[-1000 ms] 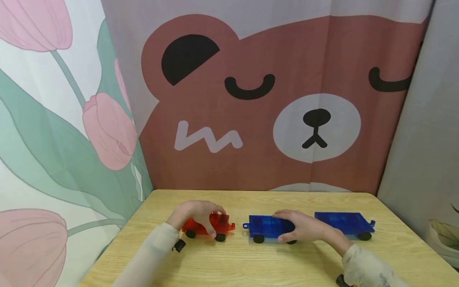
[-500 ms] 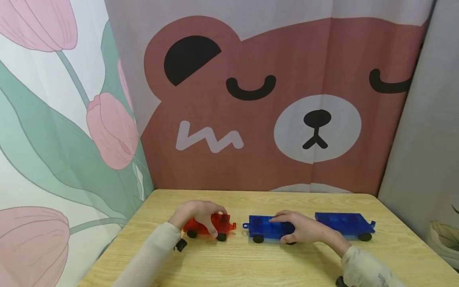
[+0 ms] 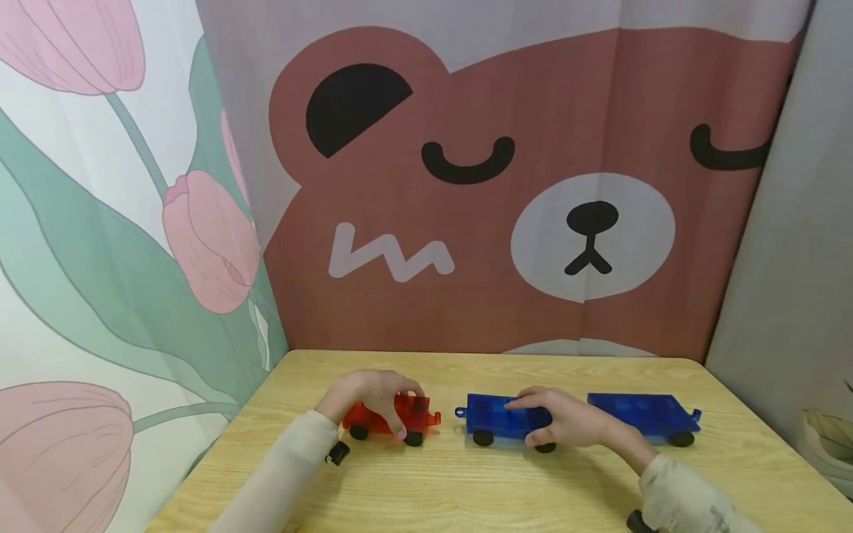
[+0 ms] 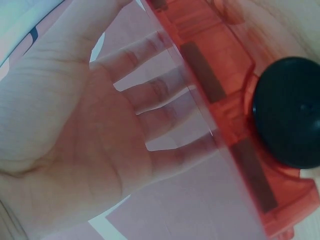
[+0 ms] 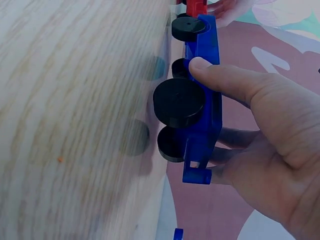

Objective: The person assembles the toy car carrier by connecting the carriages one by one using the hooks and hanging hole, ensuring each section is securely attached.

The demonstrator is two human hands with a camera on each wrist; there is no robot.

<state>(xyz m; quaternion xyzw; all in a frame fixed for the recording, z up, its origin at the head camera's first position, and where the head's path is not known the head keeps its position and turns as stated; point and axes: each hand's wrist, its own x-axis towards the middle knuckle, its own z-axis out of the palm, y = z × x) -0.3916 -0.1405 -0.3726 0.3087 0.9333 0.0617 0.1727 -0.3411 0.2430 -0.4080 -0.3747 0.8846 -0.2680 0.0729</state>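
In the head view my left hand [image 3: 378, 397] grips a red translucent toy train car [image 3: 413, 414] from above, thumb on the near side. Its black wheel [image 4: 290, 112] and red side fill the right of the left wrist view. My right hand [image 3: 566, 418] holds a blue toy train car [image 3: 489, 416] by its right end, thumb on the near side and fingers over the far side. The blue car's ring coupler [image 3: 460, 412] faces the red car's hook [image 3: 435, 419], a small gap apart. In the right wrist view the blue car's wheels [image 5: 179, 102] appear slightly off the table.
Another blue toy car [image 3: 643, 416] stands on the wooden table [image 3: 453, 488] at the right, partly behind my right wrist. A curtain with a bear print [image 3: 480, 244] hangs behind the table, and a tulip-print curtain [image 3: 100, 244] hangs at the left.
The held blue car has risen slightly and shifted a little right. My left hand and the red car stay nearly where they were. The view has shifted slightly.
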